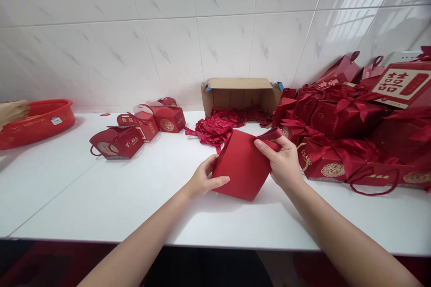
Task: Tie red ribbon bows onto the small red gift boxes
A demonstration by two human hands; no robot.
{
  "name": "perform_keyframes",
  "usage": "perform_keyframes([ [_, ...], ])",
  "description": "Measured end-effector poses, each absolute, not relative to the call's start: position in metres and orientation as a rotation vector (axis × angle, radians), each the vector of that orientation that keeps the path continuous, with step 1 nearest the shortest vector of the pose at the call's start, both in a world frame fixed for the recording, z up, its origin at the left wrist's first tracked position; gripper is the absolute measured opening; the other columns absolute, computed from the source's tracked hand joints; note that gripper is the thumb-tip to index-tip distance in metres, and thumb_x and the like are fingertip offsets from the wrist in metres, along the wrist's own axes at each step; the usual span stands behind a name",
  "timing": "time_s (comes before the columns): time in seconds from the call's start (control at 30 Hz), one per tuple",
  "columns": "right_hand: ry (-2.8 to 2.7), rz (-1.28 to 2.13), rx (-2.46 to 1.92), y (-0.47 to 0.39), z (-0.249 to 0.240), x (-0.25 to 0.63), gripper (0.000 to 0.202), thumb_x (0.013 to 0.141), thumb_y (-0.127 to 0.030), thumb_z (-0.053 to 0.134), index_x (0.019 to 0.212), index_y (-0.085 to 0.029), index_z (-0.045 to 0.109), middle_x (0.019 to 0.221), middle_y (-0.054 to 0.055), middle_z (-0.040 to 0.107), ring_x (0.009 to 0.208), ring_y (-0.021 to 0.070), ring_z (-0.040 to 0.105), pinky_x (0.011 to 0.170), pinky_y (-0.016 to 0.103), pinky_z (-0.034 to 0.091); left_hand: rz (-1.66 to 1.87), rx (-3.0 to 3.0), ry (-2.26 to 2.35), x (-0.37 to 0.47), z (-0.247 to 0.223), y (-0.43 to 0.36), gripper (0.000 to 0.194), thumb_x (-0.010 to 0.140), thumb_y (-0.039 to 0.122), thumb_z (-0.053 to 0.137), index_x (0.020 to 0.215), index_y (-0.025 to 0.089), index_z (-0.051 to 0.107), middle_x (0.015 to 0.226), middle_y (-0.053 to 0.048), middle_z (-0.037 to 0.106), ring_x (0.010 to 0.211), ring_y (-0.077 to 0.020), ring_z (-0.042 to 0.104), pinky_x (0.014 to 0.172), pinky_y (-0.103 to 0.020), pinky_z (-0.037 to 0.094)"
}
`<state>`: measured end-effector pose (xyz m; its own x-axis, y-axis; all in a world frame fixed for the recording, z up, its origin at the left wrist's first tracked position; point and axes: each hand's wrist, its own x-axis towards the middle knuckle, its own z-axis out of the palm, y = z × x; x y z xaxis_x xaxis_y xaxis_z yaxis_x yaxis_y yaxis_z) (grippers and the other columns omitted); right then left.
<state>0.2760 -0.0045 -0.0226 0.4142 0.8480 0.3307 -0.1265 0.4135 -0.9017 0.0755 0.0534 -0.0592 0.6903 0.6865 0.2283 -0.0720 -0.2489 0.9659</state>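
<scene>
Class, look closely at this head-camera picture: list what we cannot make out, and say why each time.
All in the head view:
- Red box: far side, hidden by its near face.
- Left hand: partly hidden behind the red box.
- Red basin: left end, cut off by the picture's edge.
- Co-worker's hand: blurred and cut off by that edge.
- Basin's label: too small to read.
</scene>
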Motion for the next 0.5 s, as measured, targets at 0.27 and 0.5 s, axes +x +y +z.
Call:
perform_keyframes([
  [0.27, -1.422, 0.868, -1.215, -0.004, -0.028, 0.290, 0.053, 0.071, -0.044, 0.068, 0.116, -0.022, 0.050, 0.117, 0.010, 0.059, 0.106, 0.0246, 0.056, 0.084, 0.039, 0.050, 0.916, 1.356, 0.649, 0.078, -0.059, 0.054, 0.043, 0.071, 0.040, 0.067, 0.103, 0.014, 0.057, 0.104, -0.010, 0.064, 0.096, -0.0261, 0.059, 0.087, -0.040, 0.045],
  [0.5, -1.455, 0.988, -1.212, -0.049, -0.039, 0.292, 0.054, 0.072, -0.041, 0.068, 0.119, -0.021, 0.051, 0.119, 0.011, 0.059, 0.096, 0.0234, 0.062, 0.081, 0.038, 0.053, 0.831, 1.378, 0.405, 0.073, -0.067, 0.063, 0.067, 0.068, 0.062, 0.061, 0.119, 0.019, 0.053, 0.115, -0.012, 0.061, 0.108, -0.0296, 0.055, 0.087, -0.039, 0.043],
])
